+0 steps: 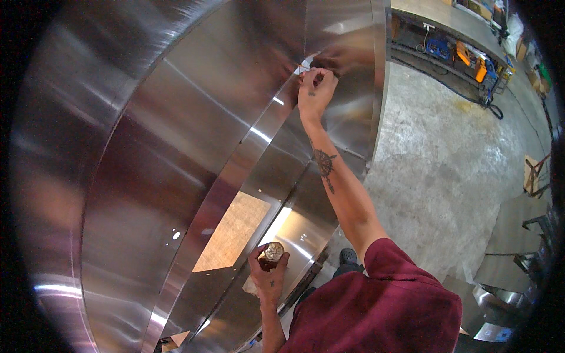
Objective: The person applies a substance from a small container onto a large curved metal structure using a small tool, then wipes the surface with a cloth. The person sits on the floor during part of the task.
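My left hand [269, 276] is wrapped around a small round container [273, 252] with a pale, mottled top and a brownish side. It is near the front edge of a large stainless steel structure [194, 106], beside a rectangular cut-out. My right hand [318, 91] reaches far forward over the steel, fingers bent and pinched together against a long raised steel strip [235, 165]. A small white piece [306, 63], like cloth or paper, shows at its fingertips. Part of that piece is hidden by the fingers. Something whitish [250, 286] shows beside my left wrist.
Brown board shows through the rectangular opening [232, 232] in the steel. Small holes [175, 235] pierce the panel at left. Concrete floor [435, 141] lies to the right. Beyond it stands a workbench [453, 29] with orange and blue tools on its shelf. Steel pieces [494, 300] lie at lower right.
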`<state>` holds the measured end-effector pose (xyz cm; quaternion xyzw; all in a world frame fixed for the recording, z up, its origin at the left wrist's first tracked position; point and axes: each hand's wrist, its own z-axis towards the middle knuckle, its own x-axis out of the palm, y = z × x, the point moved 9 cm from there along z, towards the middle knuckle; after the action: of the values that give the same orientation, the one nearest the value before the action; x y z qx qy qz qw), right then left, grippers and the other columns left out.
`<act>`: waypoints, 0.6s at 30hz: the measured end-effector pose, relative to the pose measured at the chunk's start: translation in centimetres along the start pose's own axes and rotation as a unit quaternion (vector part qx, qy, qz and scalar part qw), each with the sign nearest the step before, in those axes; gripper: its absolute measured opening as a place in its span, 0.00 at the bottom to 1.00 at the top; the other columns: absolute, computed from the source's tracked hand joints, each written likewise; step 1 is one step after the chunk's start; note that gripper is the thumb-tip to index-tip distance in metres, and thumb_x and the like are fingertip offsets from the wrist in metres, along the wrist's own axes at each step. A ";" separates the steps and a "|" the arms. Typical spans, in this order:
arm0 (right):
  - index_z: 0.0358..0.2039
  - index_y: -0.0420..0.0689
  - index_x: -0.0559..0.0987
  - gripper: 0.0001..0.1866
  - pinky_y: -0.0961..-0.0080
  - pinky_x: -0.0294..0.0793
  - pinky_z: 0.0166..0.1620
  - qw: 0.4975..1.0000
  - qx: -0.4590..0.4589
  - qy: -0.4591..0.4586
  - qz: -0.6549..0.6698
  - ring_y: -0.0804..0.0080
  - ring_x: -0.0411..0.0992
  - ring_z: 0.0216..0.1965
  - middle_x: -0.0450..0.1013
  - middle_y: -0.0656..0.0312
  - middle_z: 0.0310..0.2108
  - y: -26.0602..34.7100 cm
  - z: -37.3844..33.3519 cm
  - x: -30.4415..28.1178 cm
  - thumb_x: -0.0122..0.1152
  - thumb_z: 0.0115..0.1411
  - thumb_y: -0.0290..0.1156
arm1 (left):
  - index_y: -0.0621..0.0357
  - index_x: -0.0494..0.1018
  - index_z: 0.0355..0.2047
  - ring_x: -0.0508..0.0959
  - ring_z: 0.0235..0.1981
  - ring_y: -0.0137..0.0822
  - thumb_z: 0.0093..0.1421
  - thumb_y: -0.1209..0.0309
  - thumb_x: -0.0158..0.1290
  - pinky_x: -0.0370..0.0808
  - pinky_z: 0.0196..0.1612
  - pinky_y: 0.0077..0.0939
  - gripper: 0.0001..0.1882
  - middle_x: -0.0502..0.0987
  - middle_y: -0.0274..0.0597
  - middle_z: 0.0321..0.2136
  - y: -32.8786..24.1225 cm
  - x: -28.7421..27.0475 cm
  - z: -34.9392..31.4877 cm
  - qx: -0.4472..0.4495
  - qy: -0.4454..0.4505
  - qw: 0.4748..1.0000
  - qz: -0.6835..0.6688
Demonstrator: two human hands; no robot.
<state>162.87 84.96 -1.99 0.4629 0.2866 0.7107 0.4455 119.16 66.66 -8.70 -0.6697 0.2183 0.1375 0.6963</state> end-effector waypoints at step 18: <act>0.44 0.35 0.75 0.08 0.66 0.78 0.42 0.999 -0.033 -0.012 0.040 0.61 0.72 0.38 0.70 0.48 0.43 1.0 0.1 -0.3 0.62 0.72 0.27 | 0.62 0.71 0.60 0.84 0.43 0.35 0.60 0.68 0.75 0.83 0.47 0.31 0.33 0.81 0.46 0.46 1.1 -0.1 0.1 0.016 -0.004 0.999 -0.031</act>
<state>162.66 84.25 -1.27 0.4675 0.2385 0.7314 0.4356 118.57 66.81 -9.60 -0.6647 0.1966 0.1154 0.7115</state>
